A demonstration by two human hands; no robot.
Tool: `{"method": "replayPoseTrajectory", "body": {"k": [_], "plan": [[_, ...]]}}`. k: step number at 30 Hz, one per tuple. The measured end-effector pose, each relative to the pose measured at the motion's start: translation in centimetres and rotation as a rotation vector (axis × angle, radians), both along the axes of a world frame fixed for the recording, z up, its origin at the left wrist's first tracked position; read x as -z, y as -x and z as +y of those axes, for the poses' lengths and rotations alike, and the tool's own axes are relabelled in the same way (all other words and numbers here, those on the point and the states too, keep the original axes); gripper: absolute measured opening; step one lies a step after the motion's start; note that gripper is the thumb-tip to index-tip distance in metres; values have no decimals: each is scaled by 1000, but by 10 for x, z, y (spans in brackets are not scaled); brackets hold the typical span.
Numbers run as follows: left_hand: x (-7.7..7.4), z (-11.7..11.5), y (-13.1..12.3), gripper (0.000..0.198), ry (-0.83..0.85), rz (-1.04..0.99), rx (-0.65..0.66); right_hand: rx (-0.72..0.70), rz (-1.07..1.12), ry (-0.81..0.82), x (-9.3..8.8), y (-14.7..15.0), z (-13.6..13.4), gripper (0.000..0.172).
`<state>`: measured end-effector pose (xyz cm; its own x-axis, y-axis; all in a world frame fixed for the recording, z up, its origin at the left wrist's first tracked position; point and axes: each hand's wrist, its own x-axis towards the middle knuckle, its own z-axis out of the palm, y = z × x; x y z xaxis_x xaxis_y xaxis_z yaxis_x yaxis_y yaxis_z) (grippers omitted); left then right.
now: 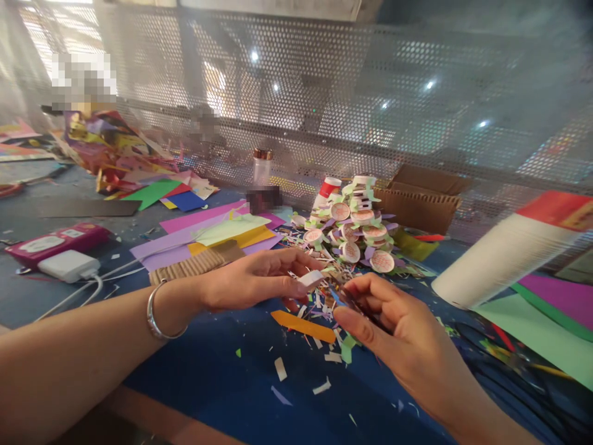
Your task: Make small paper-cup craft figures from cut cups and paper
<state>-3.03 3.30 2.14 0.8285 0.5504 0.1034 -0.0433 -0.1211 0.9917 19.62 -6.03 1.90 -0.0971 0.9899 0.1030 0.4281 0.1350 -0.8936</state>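
Note:
My left hand wears a silver bangle at the wrist and pinches a small white piece between thumb and fingertips. Close beside it, my right hand is curled around a slim dark tool, partly hidden by the fingers, with a bluish tip pointing at the white piece. Its exact kind does not show. Under both hands lie many cut paper scraps and an orange paper strip with a pointed end. Just beyond rises a heap of small white rolls with orange-printed round ends and paper tabs.
Coloured paper sheets and corrugated card lie left. A white charger with cables sits by a magenta box. At right leans a large white roll; behind stand a cardboard box, a bottle and a perforated metal screen.

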Motion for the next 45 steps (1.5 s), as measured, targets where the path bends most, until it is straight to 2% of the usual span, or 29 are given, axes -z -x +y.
{"method": "replayPoseTrajectory", "body": {"k": [3,6,10,14,17,22,24,31,35,38,40,42,45], "plan": [[1,-2,-2,34,42,34,5,85,15,-123,4,5,-1,27],[2,-6,-4,33,42,75,51,67,-1,-205,10,9,0,21],[0,-16,-8,33,52,143,101,47,-61,-250,12,8,3,16],[-3,-26,-12,29,66,159,81,63,-107,-245,7,7,4,13],[-2,-31,-13,23,34,192,27,57,-137,-184,5,7,4,17],[2,-33,-11,22,-270,370,-98,-71,8,27,7,5,7,21],[2,-32,-11,24,-332,403,-112,-88,86,77,7,4,8,23],[2,-32,-12,27,-368,359,-73,-152,303,249,5,-1,14,26],[2,-31,-11,20,-399,272,-66,-166,350,352,7,-1,16,34],[3,-28,-10,16,-377,189,-22,-201,418,430,9,-1,14,33],[4,-26,-10,16,-303,165,8,-229,444,439,9,-1,13,31],[6,-24,-11,19,-172,143,17,-219,435,402,8,0,12,32],[8,-20,-13,21,3,71,-18,-149,372,257,5,-1,12,38]]}}
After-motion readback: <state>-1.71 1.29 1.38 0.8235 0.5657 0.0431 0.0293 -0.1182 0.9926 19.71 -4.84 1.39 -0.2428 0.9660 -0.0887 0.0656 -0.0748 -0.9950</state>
